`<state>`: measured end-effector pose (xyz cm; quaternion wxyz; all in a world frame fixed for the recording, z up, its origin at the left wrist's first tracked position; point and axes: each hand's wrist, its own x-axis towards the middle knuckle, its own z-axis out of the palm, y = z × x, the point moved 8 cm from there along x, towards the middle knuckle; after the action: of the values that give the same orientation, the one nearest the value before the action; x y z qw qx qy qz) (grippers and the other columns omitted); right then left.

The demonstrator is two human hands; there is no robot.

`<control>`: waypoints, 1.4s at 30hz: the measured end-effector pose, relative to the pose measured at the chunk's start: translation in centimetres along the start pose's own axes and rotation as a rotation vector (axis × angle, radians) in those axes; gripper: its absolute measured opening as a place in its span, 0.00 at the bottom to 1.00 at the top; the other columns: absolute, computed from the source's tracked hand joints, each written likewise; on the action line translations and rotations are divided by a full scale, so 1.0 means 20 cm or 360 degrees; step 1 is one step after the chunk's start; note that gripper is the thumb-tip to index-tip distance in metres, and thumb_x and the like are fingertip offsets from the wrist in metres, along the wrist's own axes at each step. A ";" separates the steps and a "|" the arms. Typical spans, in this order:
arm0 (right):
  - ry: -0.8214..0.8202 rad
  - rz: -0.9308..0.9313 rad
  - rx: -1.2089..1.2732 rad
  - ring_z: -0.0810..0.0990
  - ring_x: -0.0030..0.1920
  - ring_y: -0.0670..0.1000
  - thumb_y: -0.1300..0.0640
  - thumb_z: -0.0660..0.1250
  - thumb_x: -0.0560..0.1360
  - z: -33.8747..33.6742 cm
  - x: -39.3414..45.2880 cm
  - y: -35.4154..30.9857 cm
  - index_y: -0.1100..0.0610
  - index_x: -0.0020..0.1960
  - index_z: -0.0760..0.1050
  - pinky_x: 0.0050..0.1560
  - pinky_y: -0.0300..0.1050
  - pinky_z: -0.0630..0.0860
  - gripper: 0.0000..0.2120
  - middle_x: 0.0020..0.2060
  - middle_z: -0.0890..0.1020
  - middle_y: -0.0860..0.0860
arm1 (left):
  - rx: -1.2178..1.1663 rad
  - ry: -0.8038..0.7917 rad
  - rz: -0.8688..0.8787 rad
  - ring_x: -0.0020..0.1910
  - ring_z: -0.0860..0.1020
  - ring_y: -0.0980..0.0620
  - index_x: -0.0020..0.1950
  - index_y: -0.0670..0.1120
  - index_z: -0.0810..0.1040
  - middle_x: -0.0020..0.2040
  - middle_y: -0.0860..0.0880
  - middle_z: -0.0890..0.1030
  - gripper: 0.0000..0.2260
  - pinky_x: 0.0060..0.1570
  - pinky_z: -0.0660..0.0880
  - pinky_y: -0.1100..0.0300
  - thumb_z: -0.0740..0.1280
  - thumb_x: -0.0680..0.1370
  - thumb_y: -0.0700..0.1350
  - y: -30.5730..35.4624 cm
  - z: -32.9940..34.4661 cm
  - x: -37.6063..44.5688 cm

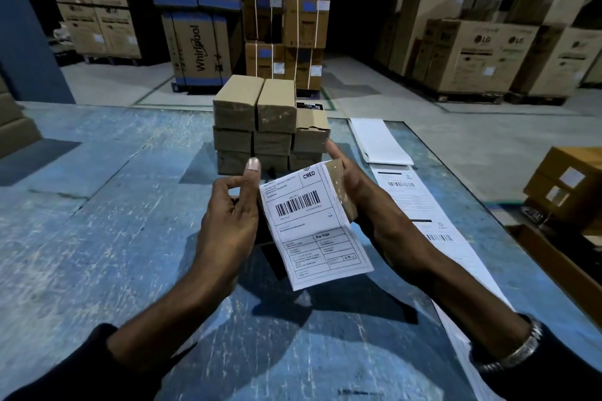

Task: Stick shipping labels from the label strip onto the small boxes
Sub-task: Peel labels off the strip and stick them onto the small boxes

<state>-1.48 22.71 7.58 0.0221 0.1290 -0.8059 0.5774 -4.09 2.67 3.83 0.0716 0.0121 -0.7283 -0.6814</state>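
Note:
I hold a small brown box (pixel 342 192) above the blue table, with a white shipping label (pixel 312 225) lying over its top face and hanging down past its near edge. My right hand (pixel 361 192) grips the box from the right side. My left hand (pixel 231 215) is at the box's left edge, thumb raised, fingers curled against the box side; the box is mostly hidden by the label. A stack of small brown boxes (pixel 260 127) stands just behind. The label strip (pixel 420 205) lies along the table's right side.
The worn blue table (pixel 97 221) ends on the right near a brown crate edge (pixel 553 257) and a carton with white stickers (pixel 566 182). Blank backing paper (pixel 378 140) lies at the strip's far end. Large appliance cartons (pixel 472 52) fill the floor behind.

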 end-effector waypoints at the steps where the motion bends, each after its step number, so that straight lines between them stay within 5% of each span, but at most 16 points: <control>1: -0.0009 -0.0002 -0.0064 0.79 0.70 0.42 0.31 0.66 0.77 0.00 -0.02 -0.01 0.31 0.83 0.56 0.73 0.46 0.76 0.38 0.71 0.80 0.39 | -0.0006 -0.0012 0.0002 0.55 0.85 0.46 0.49 0.66 0.75 0.50 0.53 0.88 0.29 0.57 0.80 0.34 0.58 0.65 0.87 0.01 0.00 0.00; 3: -0.0040 -0.0066 -0.0069 0.78 0.65 0.31 0.39 0.61 0.83 0.01 -0.06 -0.04 0.37 0.85 0.52 0.59 0.26 0.75 0.34 0.65 0.81 0.30 | 0.0003 -0.0026 0.0016 0.55 0.85 0.47 0.49 0.64 0.76 0.50 0.53 0.87 0.30 0.58 0.80 0.34 0.58 0.65 0.86 0.02 -0.01 -0.01; 5: -0.0022 -0.0047 -0.0056 0.75 0.60 0.22 0.41 0.56 0.84 -0.02 -0.13 -0.04 0.38 0.85 0.52 0.55 0.21 0.71 0.31 0.58 0.77 0.18 | 0.0026 -0.0062 0.0038 0.56 0.85 0.48 0.48 0.63 0.76 0.52 0.52 0.87 0.30 0.57 0.80 0.35 0.58 0.67 0.86 0.04 0.00 -0.01; 8: 0.0117 -0.0055 -0.0103 0.63 0.59 0.13 0.35 0.51 0.83 -0.06 -0.07 -0.03 0.30 0.83 0.52 0.57 0.20 0.63 0.29 0.69 0.62 0.17 | 0.0127 -0.0131 0.0075 0.59 0.83 0.50 0.55 0.65 0.74 0.62 0.50 0.79 0.30 0.57 0.81 0.38 0.55 0.68 0.86 0.06 0.04 -0.03; 11: 0.0169 0.0007 0.0080 0.65 0.67 0.24 0.34 0.49 0.85 -0.09 -0.08 -0.02 0.26 0.82 0.53 0.68 0.36 0.64 0.25 0.76 0.61 0.25 | 0.0319 -0.0158 0.0161 0.59 0.81 0.53 0.67 0.64 0.71 0.68 0.52 0.71 0.34 0.50 0.85 0.46 0.63 0.67 0.81 0.11 0.07 -0.05; 14: 0.0119 0.0140 0.0234 0.78 0.65 0.35 0.31 0.54 0.83 -0.08 -0.02 -0.02 0.27 0.78 0.62 0.64 0.37 0.75 0.23 0.66 0.77 0.27 | 0.0134 -0.0260 0.0093 0.53 0.86 0.51 0.60 0.59 0.80 0.59 0.50 0.85 0.26 0.41 0.85 0.54 0.72 0.68 0.72 0.13 0.08 -0.07; 17: 0.0105 0.0105 0.0083 0.81 0.63 0.41 0.30 0.63 0.78 -0.10 -0.01 -0.04 0.32 0.75 0.66 0.62 0.34 0.75 0.26 0.59 0.81 0.29 | 0.0191 -0.0238 0.0072 0.47 0.88 0.51 0.56 0.58 0.82 0.47 0.53 0.88 0.26 0.40 0.84 0.52 0.73 0.67 0.73 0.14 0.04 -0.05; 19: 0.0017 0.0082 0.0200 0.81 0.64 0.36 0.32 0.62 0.76 -0.08 -0.05 -0.04 0.33 0.81 0.61 0.69 0.46 0.76 0.34 0.61 0.82 0.27 | 0.0216 -0.0221 0.0079 0.46 0.88 0.49 0.56 0.59 0.82 0.48 0.53 0.88 0.27 0.37 0.82 0.52 0.75 0.65 0.75 0.16 0.02 -0.04; 23: -0.0086 0.0191 0.0359 0.81 0.69 0.48 0.34 0.62 0.79 -0.08 -0.09 -0.02 0.35 0.79 0.66 0.75 0.62 0.73 0.29 0.68 0.83 0.42 | 0.0320 -0.0270 -0.0019 0.43 0.87 0.50 0.52 0.56 0.85 0.45 0.51 0.88 0.28 0.37 0.86 0.48 0.75 0.62 0.74 0.17 -0.01 -0.03; 29: -0.0216 0.0323 0.0461 0.84 0.67 0.59 0.50 0.70 0.79 -0.07 -0.10 0.01 0.42 0.76 0.73 0.74 0.66 0.74 0.25 0.64 0.86 0.55 | 0.0715 -0.0294 0.0009 0.47 0.85 0.49 0.67 0.61 0.74 0.57 0.53 0.82 0.40 0.38 0.86 0.44 0.71 0.61 0.80 0.20 -0.05 -0.01; 31: -0.0168 0.0393 0.0568 0.82 0.68 0.65 0.52 0.72 0.77 -0.09 -0.10 0.03 0.46 0.73 0.77 0.75 0.69 0.72 0.25 0.64 0.86 0.58 | 0.0806 -0.0284 0.0105 0.52 0.85 0.47 0.69 0.62 0.73 0.65 0.50 0.79 0.45 0.43 0.86 0.43 0.67 0.58 0.85 0.20 -0.06 0.02; 34: -0.0036 0.0495 0.0681 0.82 0.68 0.66 0.52 0.73 0.77 -0.14 -0.10 0.07 0.53 0.71 0.79 0.73 0.67 0.74 0.23 0.65 0.85 0.59 | 0.0993 -0.0374 0.0212 0.67 0.77 0.47 0.75 0.64 0.69 0.77 0.51 0.72 0.48 0.63 0.79 0.38 0.64 0.59 0.85 0.19 -0.07 0.07; 38: 0.0129 0.0693 0.0914 0.86 0.63 0.61 0.51 0.76 0.73 -0.17 -0.11 0.12 0.58 0.68 0.81 0.61 0.60 0.83 0.24 0.61 0.87 0.61 | 0.1202 -0.0931 0.0517 0.83 0.52 0.61 0.80 0.75 0.54 0.83 0.68 0.53 0.48 0.80 0.57 0.36 0.74 0.64 0.76 0.24 -0.04 0.03; 40: 0.0180 0.0810 0.1034 0.87 0.60 0.62 0.51 0.78 0.72 -0.16 -0.12 0.15 0.59 0.67 0.81 0.55 0.59 0.85 0.26 0.59 0.87 0.63 | 0.1260 -0.1110 0.0823 0.82 0.42 0.67 0.81 0.72 0.53 0.82 0.73 0.49 0.52 0.80 0.47 0.42 0.80 0.66 0.67 0.26 0.01 -0.01; 42: 0.0156 0.0875 0.1082 0.90 0.53 0.60 0.50 0.78 0.72 -0.12 -0.13 0.15 0.60 0.67 0.81 0.49 0.56 0.88 0.27 0.57 0.88 0.63 | 0.1360 -0.1039 0.1232 0.84 0.46 0.61 0.83 0.63 0.59 0.84 0.63 0.55 0.49 0.81 0.51 0.43 0.80 0.68 0.64 0.28 0.06 -0.04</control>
<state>-0.01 26.31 5.05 -0.1378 -0.1178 -0.5723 0.7997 -2.92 4.37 9.23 0.0758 -0.4304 -0.8706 -0.2262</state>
